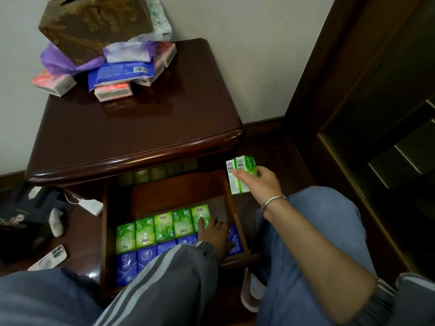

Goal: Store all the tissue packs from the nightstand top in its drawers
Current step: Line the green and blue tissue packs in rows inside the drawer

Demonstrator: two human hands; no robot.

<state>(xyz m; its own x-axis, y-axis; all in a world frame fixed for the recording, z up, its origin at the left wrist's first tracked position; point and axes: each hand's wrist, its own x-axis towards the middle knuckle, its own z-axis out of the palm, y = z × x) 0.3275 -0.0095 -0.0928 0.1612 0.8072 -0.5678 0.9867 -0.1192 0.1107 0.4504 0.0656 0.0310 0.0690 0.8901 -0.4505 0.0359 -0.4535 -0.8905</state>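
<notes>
The dark wooden nightstand (pixel 131 128) has its drawer (pixel 237 222) pulled out. A row of green tissue packs (pixel 155 229) lies in the drawer, with a row of blue packs (pixel 138 257) in front of it. My left hand (pixel 215 234) rests flat inside the drawer, fingertips on the rightmost green pack. My right hand (pixel 261 184) holds two green tissue packs (pixel 240 175) to the right of the drawer, above the floor. At the back of the nightstand top lie pink packs (pixel 113 90), a blue pack (pixel 122 72) and purple-white packs (pixel 128 51).
A brown tissue box (pixel 94 24) sits on the pile at the back left. A phone (pixel 50 257), a dark bag (pixel 26 220) and a white charger (pixel 91 205) lie on the floor to the left. A dark wardrobe (pixel 376 102) stands on the right. A slipper (pixel 254 290) is below the drawer.
</notes>
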